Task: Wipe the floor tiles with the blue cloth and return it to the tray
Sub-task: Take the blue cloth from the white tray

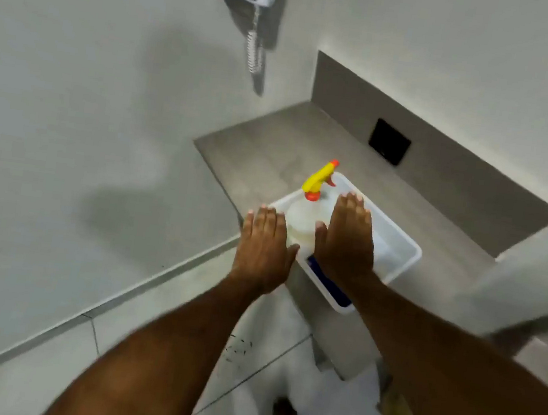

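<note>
Reaching over a white tray (408, 255) that sits on a grey tiled ledge (259, 143), both hands are held flat, palms down, and nothing is gripped. The left hand (263, 251) hovers at the tray's near-left corner, its fingers extended and close together; the right hand (348, 240) is stretched over the tray's middle, fingers likewise straight and nearly side by side. The blue cloth (326, 279) lies inside the tray along its near edge — only a dark strip is seen below the right wrist, the rest being hidden by the hand. A spray bottle (302, 221) with a yellow and orange trigger stands in the tray, between the two hands.

The cloth appears not yet taken up, so the step in hand is judged to be its pickup. It would best be gathered by the right hand drawn back toward the near edge — fingers curled under the fold, so that the whole cloth is lifted at once. The bottle should be kept clear of, since a brush from either hand could tip it. The floor tiles (49, 366) lie below the ledge, to the left
</note>
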